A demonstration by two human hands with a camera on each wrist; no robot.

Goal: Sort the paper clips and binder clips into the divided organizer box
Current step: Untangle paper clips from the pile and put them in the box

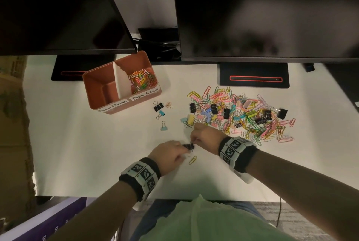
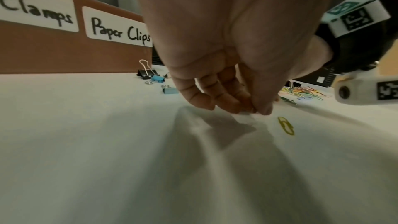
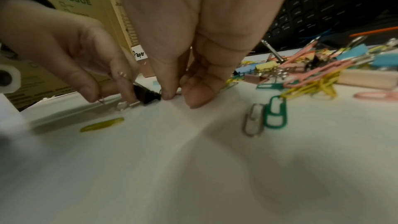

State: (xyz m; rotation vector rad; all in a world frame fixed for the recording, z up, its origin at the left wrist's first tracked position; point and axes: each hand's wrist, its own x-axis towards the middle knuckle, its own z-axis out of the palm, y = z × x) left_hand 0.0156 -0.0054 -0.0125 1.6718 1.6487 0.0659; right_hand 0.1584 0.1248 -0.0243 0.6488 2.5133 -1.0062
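A black binder clip (image 1: 188, 146) lies low over the white table, held from both sides. My left hand (image 1: 180, 149) pinches its left end and wire handle, and my right hand (image 1: 195, 139) pinches its right end. The right wrist view shows this binder clip (image 3: 148, 94) between the fingertips of both hands. A yellow paper clip (image 1: 192, 160) lies just in front of the hands. The orange divided organizer box (image 1: 97, 93) stands at the back left. Its right compartment holds coloured paper clips (image 1: 142, 78). A big mixed pile of clips (image 1: 242, 116) lies to the right.
Three loose binder clips, black (image 1: 157, 106), blue (image 1: 161, 114) and light blue (image 1: 164, 126), lie between box and pile. A green paper clip (image 3: 276, 113) and a silver one (image 3: 254, 120) lie near my right hand. Two dark monitors (image 1: 262, 17) overhang the back of the table.
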